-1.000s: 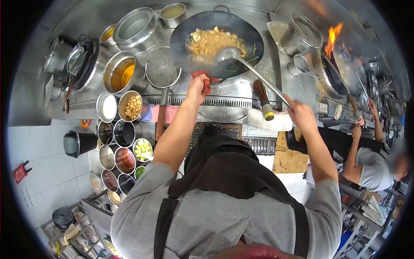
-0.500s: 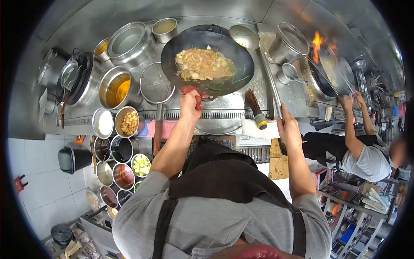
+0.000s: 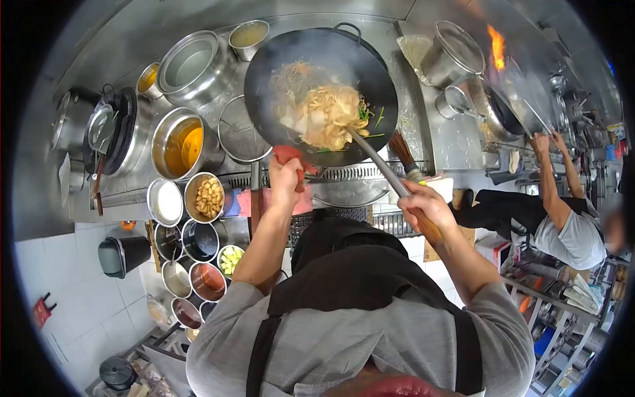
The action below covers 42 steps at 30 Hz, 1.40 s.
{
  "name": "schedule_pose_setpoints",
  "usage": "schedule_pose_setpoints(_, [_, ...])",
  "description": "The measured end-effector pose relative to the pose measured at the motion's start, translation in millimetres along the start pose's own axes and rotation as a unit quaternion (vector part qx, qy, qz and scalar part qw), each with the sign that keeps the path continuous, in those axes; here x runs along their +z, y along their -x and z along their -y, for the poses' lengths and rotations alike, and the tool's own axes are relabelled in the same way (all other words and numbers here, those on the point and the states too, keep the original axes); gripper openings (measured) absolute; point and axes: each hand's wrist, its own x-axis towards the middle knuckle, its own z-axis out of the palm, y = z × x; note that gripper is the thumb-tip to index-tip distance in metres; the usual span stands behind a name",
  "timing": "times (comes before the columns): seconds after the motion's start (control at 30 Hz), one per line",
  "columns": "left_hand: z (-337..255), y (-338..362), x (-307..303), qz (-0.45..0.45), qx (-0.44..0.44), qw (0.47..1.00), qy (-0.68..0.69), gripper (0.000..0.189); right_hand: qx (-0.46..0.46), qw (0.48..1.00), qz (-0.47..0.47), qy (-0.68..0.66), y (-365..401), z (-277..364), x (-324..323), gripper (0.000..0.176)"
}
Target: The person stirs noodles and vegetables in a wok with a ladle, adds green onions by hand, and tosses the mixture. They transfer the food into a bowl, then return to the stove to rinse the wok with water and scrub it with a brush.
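My left hand [image 3: 284, 180] is closed around a red cloth [image 3: 290, 156] at the near rim of a black wok [image 3: 259, 92], whose handle there is covered. Steaming noodle-like food [image 3: 329, 109] with bits of green lies heaped in the middle and right of the wok. My right hand [image 3: 424, 204] grips the wooden handle of a ladle [image 3: 381, 162]. Its metal shaft slants up left into the wok, and its bowl end is hidden in the food.
Left of the wok are a round strainer [image 3: 245, 129], a pot of orange oil [image 3: 162, 145] and several ingredient tins, one with golden cubes [image 3: 209, 197]. A bamboo brush [image 3: 401, 149] stands to the right. Further right, a co-worker [image 3: 562, 221] handles tools beside a flaming burner [image 3: 496, 47].
The ladle has swung from right of the wok into the food. The food is gathered to the right and steams more. The wok sits tilted, its far handle shifted right.
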Motion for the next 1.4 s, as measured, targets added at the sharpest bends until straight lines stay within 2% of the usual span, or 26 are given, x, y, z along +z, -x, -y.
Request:
schedule_pose_setpoints(0.07, [13,-11,-15,0.009,-0.01,0.998,0.06,0.028,0.01,0.999,-0.009,-0.039,18,-8,3,0.06])
schedule_pose_setpoints(0.17, [-6,8,-13,0.004,-0.045,0.998,0.039,0.026,0.016,0.995,-0.048,-0.084,48,-18,5,0.066])
schedule_pose_setpoints(0.2, [-1,10,-13,0.02,-0.007,0.997,0.069,0.029,0.01,0.996,-0.046,-0.073,56,-22,4,0.065])
schedule_pose_setpoints(0.23, [-2,15,-17,0.035,-0.011,0.997,0.062,0.029,0.006,0.997,-0.044,-0.062,66,-28,2,0.065])
schedule_pose_setpoints(0.3, [-11,32,-22,0.047,-0.04,0.998,0.015,0.032,-0.012,0.995,-0.038,-0.092,85,-47,-2,0.064])
schedule_pose_setpoints(0.43, [-8,61,-28,0.093,-0.003,0.995,-0.019,0.04,-0.039,0.987,-0.085,-0.129,134,-92,6,0.062])
schedule_pose_setpoints(0.47, [-8,68,-36,0.15,-0.025,0.987,-0.053,0.041,-0.04,0.985,-0.099,-0.138,149,-105,8,0.062])
schedule_pose_setpoints(0.57, [-2,88,-26,0.214,0.003,0.975,-0.059,0.042,-0.058,0.971,-0.139,-0.184,187,-152,11,0.062])
schedule_pose_setpoints(0.63, [1,114,-13,0.219,-0.005,0.971,-0.091,0.042,-0.079,0.971,-0.157,-0.163,207,-192,9,0.063])
schedule_pose_setpoints(0.73, [27,128,-10,0.242,-0.04,0.955,-0.168,0.044,-0.098,0.952,-0.182,-0.225,237,-243,11,0.064])
schedule_pose_setpoints(0.87, [56,144,13,0.328,-0.072,0.921,-0.198,0.048,-0.101,0.907,-0.26,-0.317,281,-272,36,0.063])
schedule_pose_setpoints(0.9, [62,148,22,0.352,-0.104,0.902,-0.226,0.044,-0.083,0.905,-0.279,-0.31,290,-274,41,0.064])
schedule_pose_setpoints(0.93, [69,148,33,0.38,-0.132,0.879,-0.257,0.04,-0.11,0.895,-0.282,-0.328,292,-290,46,0.066])
schedule_pose_setpoints(1.0, [93,142,51,0.453,-0.14,0.843,-0.255,0.042,-0.122,0.873,-0.313,-0.352,297,-308,56,0.067])
schedule_pose_setpoints(1.03, [72,116,47,0.488,-0.148,0.819,-0.263,0.042,-0.13,0.86,-0.34,-0.356,272,-302,87,0.067])
schedule_pose_setpoints(1.13, [57,90,62,0.503,-0.156,0.81,-0.257,0.044,-0.174,0.816,-0.383,-0.397,258,-267,151,0.065])
schedule_pose_setpoints(1.17, [44,72,66,0.518,-0.165,0.8,-0.254,0.044,-0.183,0.789,-0.413,-0.417,243,-249,179,0.063])
schedule_pose_setpoints(1.23, [43,58,83,0.598,-0.226,0.732,-0.235,0.043,-0.195,0.75,-0.452,-0.441,236,-229,215,0.06])
schedule_pose_setpoints(1.27, [89,79,123,0.59,-0.222,0.733,-0.256,0.043,-0.193,0.719,-0.472,-0.472,254,-245,179,0.061])
schedule_pose_setpoints(1.3, [92,86,134,0.598,-0.226,0.726,-0.255,0.043,-0.189,0.693,-0.501,-0.483,258,-240,190,0.061])
schedule_pose_setpoints(1.33, [87,93,145,0.628,-0.239,0.695,-0.254,0.042,-0.21,0.668,-0.515,-0.495,256,-239,202,0.062])
schedule_pose_setpoints(1.37, [87,108,155,0.655,-0.249,0.666,-0.257,0.042,-0.21,0.666,-0.516,-0.497,262,-244,208,0.062])
schedule_pose_setpoints(1.4, [87,126,162,0.657,-0.25,0.663,-0.258,0.042,-0.22,0.633,-0.535,-0.515,270,-248,217,0.063])
